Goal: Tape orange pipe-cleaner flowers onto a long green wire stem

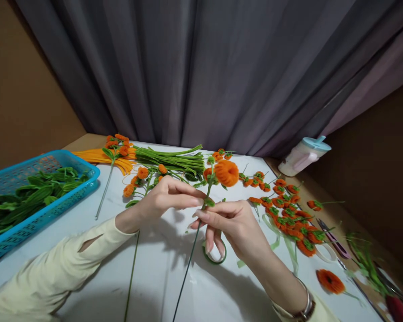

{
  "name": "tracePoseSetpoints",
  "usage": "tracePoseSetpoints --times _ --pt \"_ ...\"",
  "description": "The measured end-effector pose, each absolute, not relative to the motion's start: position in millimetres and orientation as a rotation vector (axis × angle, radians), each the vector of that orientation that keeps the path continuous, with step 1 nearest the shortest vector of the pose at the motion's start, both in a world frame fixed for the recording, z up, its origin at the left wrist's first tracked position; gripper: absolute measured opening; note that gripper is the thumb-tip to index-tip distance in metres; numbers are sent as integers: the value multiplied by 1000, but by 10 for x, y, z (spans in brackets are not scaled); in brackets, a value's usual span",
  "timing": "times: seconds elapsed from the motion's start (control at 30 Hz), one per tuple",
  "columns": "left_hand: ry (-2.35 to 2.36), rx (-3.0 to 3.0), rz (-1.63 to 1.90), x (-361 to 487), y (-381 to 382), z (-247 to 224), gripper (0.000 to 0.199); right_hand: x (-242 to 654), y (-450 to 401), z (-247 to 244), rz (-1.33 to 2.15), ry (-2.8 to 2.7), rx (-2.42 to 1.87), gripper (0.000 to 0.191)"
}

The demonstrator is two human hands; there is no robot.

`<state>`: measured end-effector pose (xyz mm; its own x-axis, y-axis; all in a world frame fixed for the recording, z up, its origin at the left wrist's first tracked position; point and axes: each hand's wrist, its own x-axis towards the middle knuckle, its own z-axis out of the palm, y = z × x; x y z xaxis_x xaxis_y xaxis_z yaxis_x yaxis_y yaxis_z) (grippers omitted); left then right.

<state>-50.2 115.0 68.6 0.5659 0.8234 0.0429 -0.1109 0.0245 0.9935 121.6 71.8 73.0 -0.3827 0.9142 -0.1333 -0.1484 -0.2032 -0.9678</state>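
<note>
Near the middle, my left hand [174,195] pinches a green stem just under an orange fuzzy flower [226,173]. My right hand [226,221] grips the same stem slightly lower, thumb and finger closed beside a small green leaf [209,202]. From between my hands the thin dark stem [188,267] slants down to the bottom edge. A green-edged tape roll [215,254] is below my right fingers, partly hidden by them; whether they touch it I cannot tell.
A blue basket [93,175] of green leaves stands left. Green stems [171,158] and orange strips [99,155] lie behind. Orange flowers [289,214] cover the right side, near scissors [334,239] and a lidded cup [304,156]. Another stem [132,273] lies left of my hands.
</note>
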Motion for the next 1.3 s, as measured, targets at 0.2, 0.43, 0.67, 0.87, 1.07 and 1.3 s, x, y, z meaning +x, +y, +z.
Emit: tracePoseSetpoints --times 0.2,0.43,0.67,0.87,1.07,1.3 --pt "834 1591 640 -475 1040 755 26 1159 621 823 1450 -1312 -1153 20" --pt "953 1699 665 -405 969 768 41 1133 584 866 1350 -1329 -1305 20" --pt "893 1603 719 -376 1008 671 41 1200 668 847 1485 -1328 -1283 18" --pt "883 1663 797 -327 1030 603 42 1334 730 788 1619 -1317 -1208 19" --pt "927 1687 826 -298 1054 518 49 1401 734 684 1569 -1481 -1208 20" --pt "946 1611 797 -287 1064 488 47 2045 869 825 904 -1923 -1559 40"
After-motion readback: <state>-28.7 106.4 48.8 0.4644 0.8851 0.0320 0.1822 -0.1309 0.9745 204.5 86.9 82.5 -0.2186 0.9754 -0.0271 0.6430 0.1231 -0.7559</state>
